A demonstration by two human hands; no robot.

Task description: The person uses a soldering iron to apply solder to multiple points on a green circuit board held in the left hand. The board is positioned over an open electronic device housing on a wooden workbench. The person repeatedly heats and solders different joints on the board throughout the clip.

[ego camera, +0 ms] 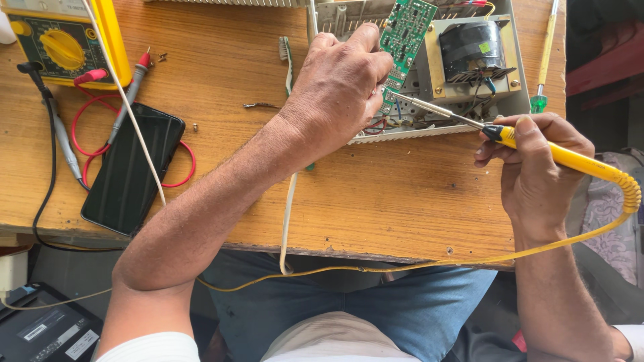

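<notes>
Evidently mid-solder: left hand (339, 84) pinched the green circuit board (406, 30) upright over the open metal chassis (516, 80) at upper centre of the frame. Right hand (533, 157), closed around the yellow soldering iron (570, 159), had its tip just beside the board's lower edge. Next move likely needs steady tip contact; phone (131, 167) and multimeter (64, 40) lay on the bench (402, 201) at left.

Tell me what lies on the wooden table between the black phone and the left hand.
In the head view, a thin white cord crosses the phone; beyond it bare wooden table reaches the left hand.
</notes>
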